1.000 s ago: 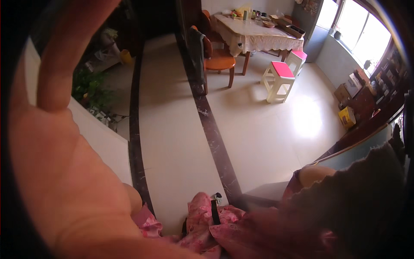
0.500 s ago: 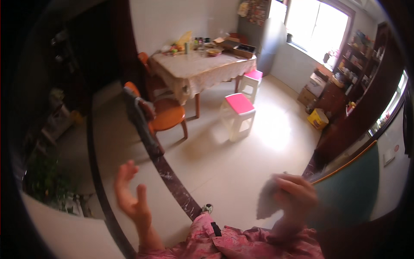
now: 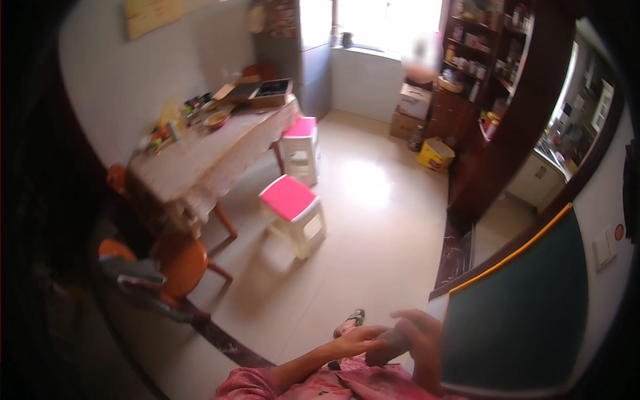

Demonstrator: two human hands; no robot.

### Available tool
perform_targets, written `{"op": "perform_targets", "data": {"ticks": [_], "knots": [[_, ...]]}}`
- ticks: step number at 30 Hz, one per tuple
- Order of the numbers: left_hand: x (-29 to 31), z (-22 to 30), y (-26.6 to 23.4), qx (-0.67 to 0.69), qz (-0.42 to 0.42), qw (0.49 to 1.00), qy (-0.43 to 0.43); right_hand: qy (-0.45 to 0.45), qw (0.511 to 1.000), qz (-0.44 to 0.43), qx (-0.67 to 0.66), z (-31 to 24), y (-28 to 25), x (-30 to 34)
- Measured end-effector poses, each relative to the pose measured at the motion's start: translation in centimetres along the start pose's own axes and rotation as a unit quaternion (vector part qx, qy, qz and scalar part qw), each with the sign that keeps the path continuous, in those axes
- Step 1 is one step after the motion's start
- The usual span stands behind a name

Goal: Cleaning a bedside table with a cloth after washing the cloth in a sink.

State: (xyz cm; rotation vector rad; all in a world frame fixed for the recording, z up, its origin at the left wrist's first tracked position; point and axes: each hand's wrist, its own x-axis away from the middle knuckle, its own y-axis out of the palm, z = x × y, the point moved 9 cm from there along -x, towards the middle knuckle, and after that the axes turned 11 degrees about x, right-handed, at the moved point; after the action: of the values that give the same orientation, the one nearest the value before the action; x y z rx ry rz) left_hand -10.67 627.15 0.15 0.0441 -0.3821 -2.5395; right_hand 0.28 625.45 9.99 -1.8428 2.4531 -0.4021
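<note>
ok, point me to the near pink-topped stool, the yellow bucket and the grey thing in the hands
near pink-topped stool [image 3: 288,197], head view, on its pink seat.
yellow bucket [image 3: 435,155], head view, on its side wall.
grey thing [image 3: 389,345], head view, on the part showing between the two hands.
</note>
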Motion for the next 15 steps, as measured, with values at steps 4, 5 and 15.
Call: {"op": "perform_targets", "data": {"ticks": [4, 5, 15], "knots": [[-10.3, -0.9, -3.8, 0.140, 0.028, 0.975, -0.168, -0.006, 1.000, 0.012, -0.026, 2.7, -5.5, -11.6], [-12.5, -0.9, -5.0, 0.201, 0.037, 0.965, -0.163, -0.001, 1.000, 0.002, -0.028, 2.8, -6.5, -14.3], [-38.0, 5.9, -15.9, 0.109, 0.227, 0.968, 0.001, -0.152, 0.983, -0.009, 0.100, 8.2, -15.8, -37.1]]}}
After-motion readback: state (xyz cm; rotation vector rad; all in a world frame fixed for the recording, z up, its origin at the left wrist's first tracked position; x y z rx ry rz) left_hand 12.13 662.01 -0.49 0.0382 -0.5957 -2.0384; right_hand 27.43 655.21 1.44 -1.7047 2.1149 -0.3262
